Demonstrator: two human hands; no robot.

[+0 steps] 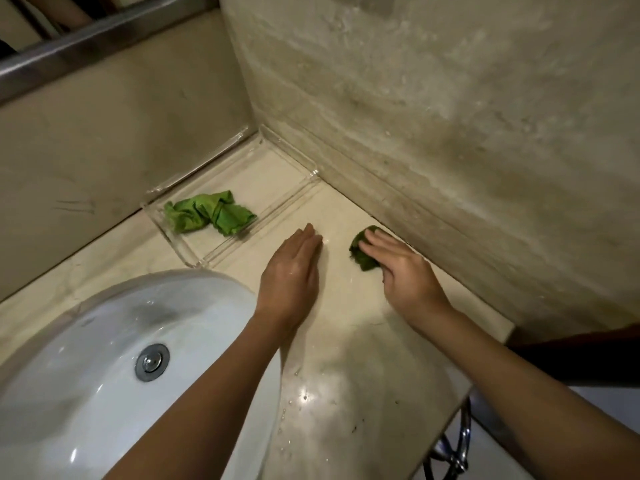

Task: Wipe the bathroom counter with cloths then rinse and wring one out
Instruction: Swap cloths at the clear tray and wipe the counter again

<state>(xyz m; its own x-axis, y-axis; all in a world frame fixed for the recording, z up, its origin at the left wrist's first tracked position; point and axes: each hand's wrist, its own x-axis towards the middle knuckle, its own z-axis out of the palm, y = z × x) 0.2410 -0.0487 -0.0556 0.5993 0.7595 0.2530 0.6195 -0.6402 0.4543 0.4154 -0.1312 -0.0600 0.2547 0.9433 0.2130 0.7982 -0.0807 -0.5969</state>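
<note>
On the beige stone counter (pixel 346 358) my right hand (pixel 405 271) presses a small dark green cloth (pixel 360 254) flat with straight fingers, close to the right wall. My left hand (pixel 291 271) lies flat and palm down on the counter beside it, holding nothing. A second, lighter green cloth (pixel 211 216) lies crumpled in a clear acrylic tray (pixel 298 199) in the back corner. The counter surface looks wet, with drops near the front.
A white basin (pixel 86 358) with a chrome drain plug (pixel 152 362) fills the lower left. Stone walls close the back and right. The counter ends at the right front, where a chrome fitting (pixel 457 448) shows below the edge.
</note>
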